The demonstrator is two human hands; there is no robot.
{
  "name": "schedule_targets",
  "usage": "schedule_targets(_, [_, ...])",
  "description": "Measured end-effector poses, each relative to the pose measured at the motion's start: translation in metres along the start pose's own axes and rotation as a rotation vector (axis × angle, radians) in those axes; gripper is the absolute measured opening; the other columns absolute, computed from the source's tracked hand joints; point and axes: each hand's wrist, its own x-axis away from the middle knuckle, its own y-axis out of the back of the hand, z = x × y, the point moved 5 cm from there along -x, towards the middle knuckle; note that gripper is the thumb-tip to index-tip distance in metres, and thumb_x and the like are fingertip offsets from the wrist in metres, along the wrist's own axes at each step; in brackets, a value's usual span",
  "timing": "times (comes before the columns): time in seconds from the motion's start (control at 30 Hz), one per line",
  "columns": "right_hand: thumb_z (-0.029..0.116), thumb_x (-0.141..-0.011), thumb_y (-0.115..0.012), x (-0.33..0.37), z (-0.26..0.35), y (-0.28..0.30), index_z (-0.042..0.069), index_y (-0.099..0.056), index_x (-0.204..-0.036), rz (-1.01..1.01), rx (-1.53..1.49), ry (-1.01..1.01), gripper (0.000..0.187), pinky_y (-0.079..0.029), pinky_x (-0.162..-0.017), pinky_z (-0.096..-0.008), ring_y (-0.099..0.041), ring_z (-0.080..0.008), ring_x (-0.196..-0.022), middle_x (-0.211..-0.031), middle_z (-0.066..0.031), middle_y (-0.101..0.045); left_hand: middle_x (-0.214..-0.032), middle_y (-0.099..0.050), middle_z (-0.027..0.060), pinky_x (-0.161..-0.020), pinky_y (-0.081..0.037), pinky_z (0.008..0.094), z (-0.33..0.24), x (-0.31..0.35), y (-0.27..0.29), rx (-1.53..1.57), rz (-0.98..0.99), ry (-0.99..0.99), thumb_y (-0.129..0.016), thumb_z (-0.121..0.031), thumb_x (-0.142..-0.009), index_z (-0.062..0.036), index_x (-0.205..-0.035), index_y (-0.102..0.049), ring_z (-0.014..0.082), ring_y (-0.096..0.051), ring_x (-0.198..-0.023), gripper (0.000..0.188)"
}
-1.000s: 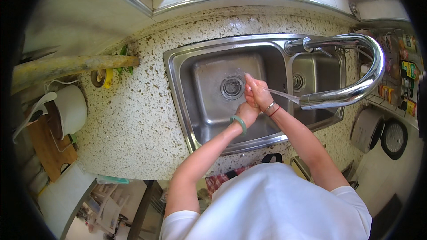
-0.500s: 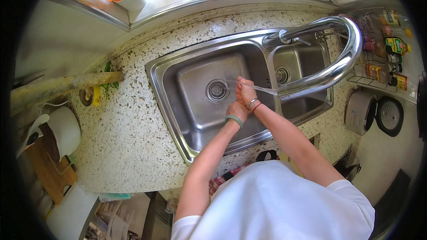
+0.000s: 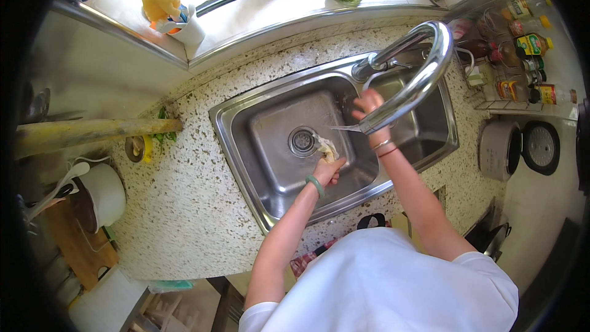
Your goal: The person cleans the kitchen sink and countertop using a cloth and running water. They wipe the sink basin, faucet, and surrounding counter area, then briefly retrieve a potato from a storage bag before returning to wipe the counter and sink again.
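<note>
My left hand (image 3: 329, 170), with a green bangle at its wrist, is closed on a crumpled pale cloth (image 3: 327, 146). The cloth hangs over the large steel sink basin (image 3: 264, 129), beside its drain (image 3: 302, 141). Behind the curved chrome faucet (image 3: 430, 80) is my right hand (image 3: 369, 106), slightly blurred. Its fingers are spread and nothing shows in them; the spout hides part of the palm. A thin stream of water (image 3: 345, 128) leaves the spout tip toward the large basin. The faucet lever (image 3: 402, 63) stands just beyond my right hand.
A smaller basin (image 3: 424, 117) adjoins on the right. Bottles (image 3: 531, 44) fill a rack at the far right, above a rice cooker (image 3: 499, 150) with its lid up. To the left are a yellow tape roll (image 3: 147, 147), a wooden pole (image 3: 98, 128) and a white pot (image 3: 107, 193).
My hands, together under the water before, are now apart. The right has moved up behind the spout; the left has lowered slightly, and the pale cloth in it now shows. The view has shifted.
</note>
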Motion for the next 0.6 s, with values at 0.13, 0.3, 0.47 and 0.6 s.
schedule_targets(0.13, [0.023,-0.095,-0.055,-0.053,0.032,0.051,0.014,-0.031,-0.145,-0.137,-0.079,0.06,0.056,-0.051,-0.079,-0.0318,-0.052,-0.0196,-0.113,-0.144,-0.012,-0.036,-0.06,-0.037,-0.0072,-0.041,-0.025,0.02,-0.014,0.021,-0.029,0.06,0.13,0.128,-0.064,-0.051,-0.087,-0.011,-0.095,-0.05,0.0036,-0.033,-0.048,0.043])
schedule_targets(0.3, [0.023,-0.094,-0.056,-0.049,0.068,0.035,0.019,-0.025,-0.149,-0.067,0.088,0.137,0.063,-0.051,-0.081,-0.0334,-0.051,-0.0211,-0.117,-0.152,-0.0112,-0.027,-0.064,-0.042,-0.0062,-0.042,-0.027,0.0201,-0.002,0.03,-0.035,0.086,0.172,0.165,-0.057,-0.061,-0.086,-0.0114,-0.105,-0.049,0.0043,-0.035,-0.049,0.054])
schedule_targets(0.47, [0.023,-0.092,-0.06,-0.02,0.062,0.036,0.018,-0.025,-0.149,0.034,0.138,0.111,0.067,-0.051,-0.076,-0.0313,-0.057,-0.019,-0.108,-0.146,-0.0118,-0.038,-0.066,-0.045,-0.0054,-0.046,-0.029,0.0193,-0.012,0.051,-0.04,0.209,0.302,0.108,-0.057,-0.056,-0.089,-0.0121,-0.104,-0.051,0.0053,-0.04,-0.055,0.046])
schedule_targets(0.6, [0.043,-0.09,-0.06,0.052,-0.023,0.019,0.017,-0.045,-0.139,0.403,0.008,-0.27,0.057,-0.048,-0.085,-0.0319,-0.057,-0.0162,-0.102,-0.124,-0.0061,-0.055,-0.067,-0.041,-0.0052,-0.046,-0.027,0.0192,-0.031,0.07,-0.056,0.502,0.569,0.087,-0.05,-0.046,-0.096,-0.0122,-0.104,-0.052,0.0061,-0.036,-0.055,0.034])
